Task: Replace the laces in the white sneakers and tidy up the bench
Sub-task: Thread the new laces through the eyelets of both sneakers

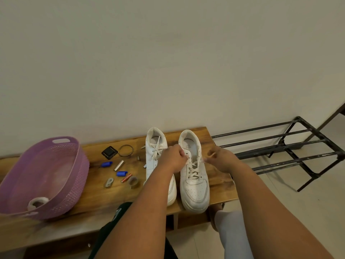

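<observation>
Head view: my left hand [172, 158] is curled over the right sneaker [194, 172], fingers pinching its lace [194, 170] near the upper eyelets. My right hand [221, 159] pinches the other lace end just beside that shoe's outer edge, fingers bent tight. The left sneaker [155, 152] stands right beside my left wrist, laces loosely tied. Both shoes sit on the bench [97, 200], toes toward me. Further left of my fingers lie small bits, among them blue caps [122, 173] and a battery [126, 178]; beyond those, the purple basket [56, 176]. Well right of my right hand, a black rack [291, 146].
</observation>
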